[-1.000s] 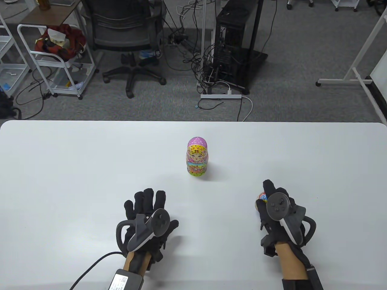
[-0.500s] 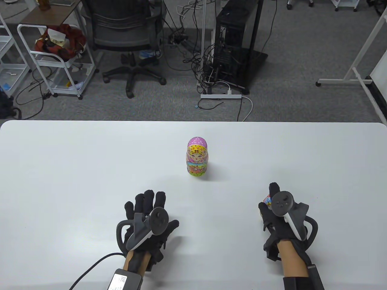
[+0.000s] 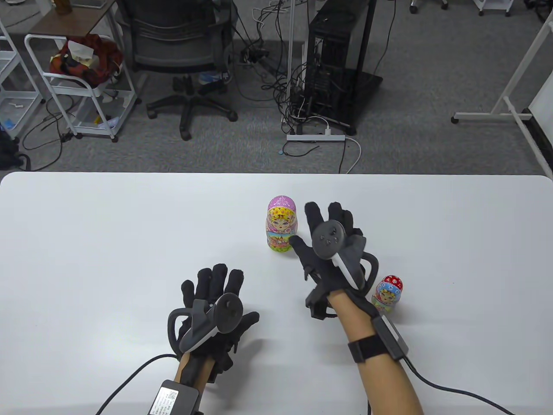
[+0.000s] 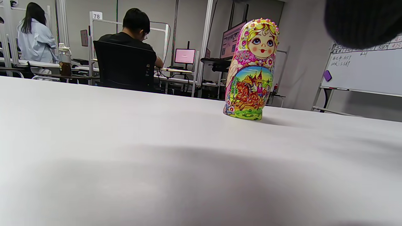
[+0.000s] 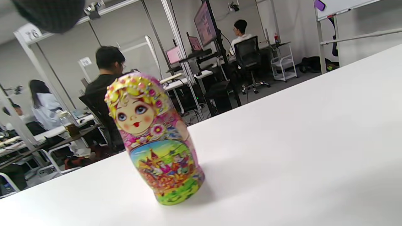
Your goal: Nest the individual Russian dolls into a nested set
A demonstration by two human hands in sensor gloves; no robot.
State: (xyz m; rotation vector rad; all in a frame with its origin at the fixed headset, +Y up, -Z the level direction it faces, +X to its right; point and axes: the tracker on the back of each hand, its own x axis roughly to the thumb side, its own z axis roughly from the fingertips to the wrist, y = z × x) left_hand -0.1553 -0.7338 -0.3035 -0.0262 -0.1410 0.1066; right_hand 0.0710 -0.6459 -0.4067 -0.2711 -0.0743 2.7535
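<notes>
On the white table (image 3: 108, 242), the table view takes in both hands and both dolls together. The left hand (image 3: 214, 309) lies near the front edge with fingers spread flat, holding nothing. Farther back, mid-table, the big doll (image 3: 281, 224) stands upright, pink-headed, with a painted scene on its belly. Just right of it is the right hand (image 3: 330, 248), fingers spread wide and empty, its thumb close to the doll's base; whether it touches cannot be told. Right of that wrist the small doll (image 3: 388, 293), red-capped, stands upright and alone, well apart from the big doll. Neither wrist view shows the small doll. The left wrist view gives the big doll (image 4: 252, 70) from table height, with a dark fingertip (image 4: 361, 22) at the top right corner, and a whiteboard (image 4: 364, 70) with handwriting too small to read. A tag reading "78" (image 4: 96, 15) sits on a frame behind a seated man (image 4: 132, 40). The right wrist view shows the big doll (image 5: 154, 138) close up and tilted by the camera, its face and castle scene clear.
</notes>
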